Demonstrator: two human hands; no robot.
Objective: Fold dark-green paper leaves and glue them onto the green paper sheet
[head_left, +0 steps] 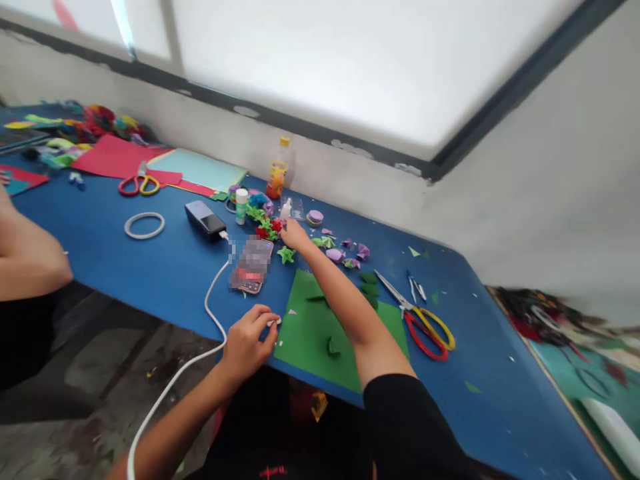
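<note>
My left hand (251,339) is closed at the table's front edge, pinching a small white piece (274,322) between thumb and fingertips. Stretched out across the table, my right hand (295,235) is closed on a small white bottle with a narrow tip (286,208). Around it lie red and green folded paper pieces (270,228) and a green paper star (287,254). Under my right forearm is a green paper sheet (305,353), with a dark green curled paper piece (333,346) and several dark green cut pieces (369,285) on it.
Big scissors (420,323) lie open at the right, near small tweezers-like tools (416,288). A phone (253,267), a cabled power bank (205,219), a glue stick (241,207) and a drink bottle (277,170) stand around. Another person's arm (30,253) is at the left.
</note>
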